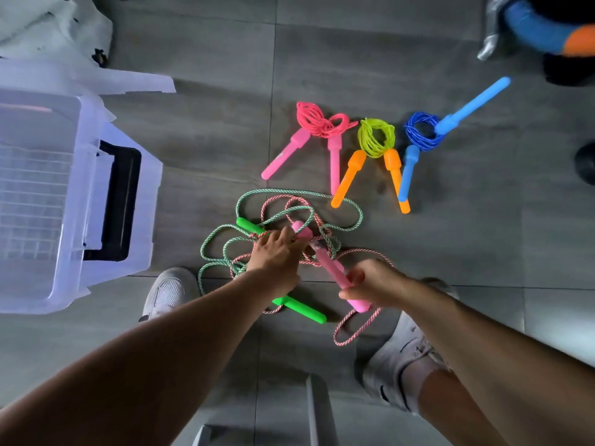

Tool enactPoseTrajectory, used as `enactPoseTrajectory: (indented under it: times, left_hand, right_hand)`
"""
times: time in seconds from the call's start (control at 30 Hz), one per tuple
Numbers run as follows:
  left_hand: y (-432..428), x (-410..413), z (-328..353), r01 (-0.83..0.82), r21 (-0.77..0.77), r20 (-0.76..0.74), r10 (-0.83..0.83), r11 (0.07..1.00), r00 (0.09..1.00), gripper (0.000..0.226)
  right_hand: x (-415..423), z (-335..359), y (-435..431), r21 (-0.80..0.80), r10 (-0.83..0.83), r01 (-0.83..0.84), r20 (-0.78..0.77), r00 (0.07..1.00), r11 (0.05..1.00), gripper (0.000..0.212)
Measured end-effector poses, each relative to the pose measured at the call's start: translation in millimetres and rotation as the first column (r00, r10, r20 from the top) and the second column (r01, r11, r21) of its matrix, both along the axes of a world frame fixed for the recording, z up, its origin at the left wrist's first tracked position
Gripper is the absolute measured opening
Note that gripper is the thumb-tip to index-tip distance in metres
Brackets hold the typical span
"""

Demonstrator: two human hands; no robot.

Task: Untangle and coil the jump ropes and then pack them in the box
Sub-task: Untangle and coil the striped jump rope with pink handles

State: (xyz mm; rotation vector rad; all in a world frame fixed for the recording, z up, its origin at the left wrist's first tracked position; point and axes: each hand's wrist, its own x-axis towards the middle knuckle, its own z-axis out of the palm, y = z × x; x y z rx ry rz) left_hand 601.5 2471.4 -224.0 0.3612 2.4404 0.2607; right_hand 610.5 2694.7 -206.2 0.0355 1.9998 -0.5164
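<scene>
Left shoe [167, 292]: white, on the gray tile floor [209, 140], just beside the near edge of the tangle.
Right shoe [402, 358]: white, near the lowest pink-and-white loop.
Right hand [370, 281]: fingers and thumb curled around the lower half of a pink handle [331, 268], which is tilted with its far end in the tangle.
Left hand [277, 255]: reaches into the middle of the tangle, fingertips at a second pink handle [301, 230]; whether it grips anything cannot be told.
Green-and-white rope [289, 190]: uncoiled, looped over the floor, interlaced with the pink-and-white rope [362, 328].
Green handles: one [302, 310] under the left wrist, one [249, 225] at the far left of the tangle.
Coiled ropes: three in a row beyond the tangle, on the floor: pink rope [317, 119], yellow-green rope [375, 136] with orange handles, blue rope [421, 132].
Box [145, 220]: translucent plastic, open, left of the ropes and well apart; black latch [119, 201] on the near end.
Far corners: white cloth [48, 24] left; blue-and-orange object [541, 27] right.
</scene>
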Motion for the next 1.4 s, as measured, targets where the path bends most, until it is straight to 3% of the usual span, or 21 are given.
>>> enactPoseTrajectory:
  times: [0.23, 0.27, 0.4, 0.53, 0.63, 0.7, 0.8, 0.9, 1.0, 1.1, 1.17, 1.23, 1.33, 1.4]
  left_hand:
    - [-1.3, -1.7, -11.5, 0.058, -0.073, -0.118, -0.066, 0.996, 0.991, 0.039]
    - [-3.1, -2.3, -13.7, 0.056, -0.066, -0.127, -0.064, 0.996, 0.99, 0.032]
    - [-7.7, -7.9, -21.9, -0.071, 0.006, -0.073, 0.071, 0.997, 0.995, 0.02]
    - [-5.5, -16.2, -24.1, -0.368, 0.123, 0.097, 0.358, 0.922, 0.929, 0.02]
    - [-5.5, -19.9, -22.3, -0.475, 0.184, 0.214, 0.437, 0.861, 0.874, 0.01]
    - [-8.2, -21.1, -21.8, -0.513, 0.206, 0.255, 0.461, 0.833, 0.85, 0.008]
    - [-9.8, -20.5, -13.3, -0.538, 0.23, 0.251, 0.485, 0.811, 0.838, 0.025]
    - [-12.0, -22.4, 11.7, -0.558, 0.385, 0.26, 0.494, 0.735, 0.83, 0.013]
    - [-14.1, -28.2, 56.8, -0.624, 0.502, 0.412, 0.469, 0.599, 0.781, 0.008]
    - [-15.0, -32.3, 100.8, -0.693, 0.592, 0.533, 0.445, 0.412, 0.72, 0.005]
    - [-17.7, -34.4, 124.4, -0.674, 0.61, 0.498, 0.459, 0.417, 0.735, 0.017]
    - [-21.4, -34.7, 150.4, -0.621, 0.627, 0.453, 0.428, 0.471, 0.782, 0.013]
    - [-26.8, -35.4, 201.8, -0.561, 0.662, 0.448, 0.337, 0.498, 0.828, 0.006]
    - [-30.1, -33.5, 237.2, -0.563, 0.699, 0.478, 0.299, 0.44, 0.826, 0.011]
  right_hand:
    - [1.1, -13.0, 5.2, 0.105, 0.336, -0.324, -0.137, 0.932, 0.94, 0.024]
    - [1.3, -14.1, 2.8, 0.078, 0.323, -0.314, -0.166, 0.932, 0.946, 0.024]
    - [1.4, -23.4, -1.1, -0.007, -0.029, 0.028, -0.297, 0.954, 1.0, 0.014]
    - [-1.0, -30.1, -13.9, -0.072, -0.074, 0.053, -0.323, 0.943, 0.996, 0.035]
    - [-2.0, -34.6, -24.5, -0.026, -0.067, 0.061, -0.442, 0.894, 0.998, 0.03]
    - [-3.4, -32.1, -31.2, -0.078, -0.142, 0.119, -0.481, 0.865, 0.99, 0.031]
    - [-8.7, -21.4, -42.3, -0.261, -0.377, 0.3, -0.334, 0.864, 0.918, 0.03]
    - [-15.8, 0.0, -50.3, -0.363, -0.521, 0.416, -0.269, 0.81, 0.834, 0.035]
    - [-23.9, 29.9, -53.4, -0.451, -0.555, 0.412, -0.249, 0.793, 0.792, 0.029]
    - [-32.5, 64.4, -55.0, -0.491, -0.496, 0.327, -0.263, 0.828, 0.807, 0.03]
    - [-37.9, 94.3, -58.7, -0.532, -0.499, 0.315, -0.245, 0.831, 0.786, 0.02]
    - [-39.8, 134.0, -64.5, -0.569, -0.543, 0.369, -0.168, 0.823, 0.735, 0.007]
    - [-37.6, 186.6, -71.6, -0.567, -0.586, 0.416, -0.15, 0.797, 0.711, 0.017]
    - [-35.6, 216.0, -73.9, -0.597, -0.632, 0.462, -0.098, 0.769, 0.655, 0.015]
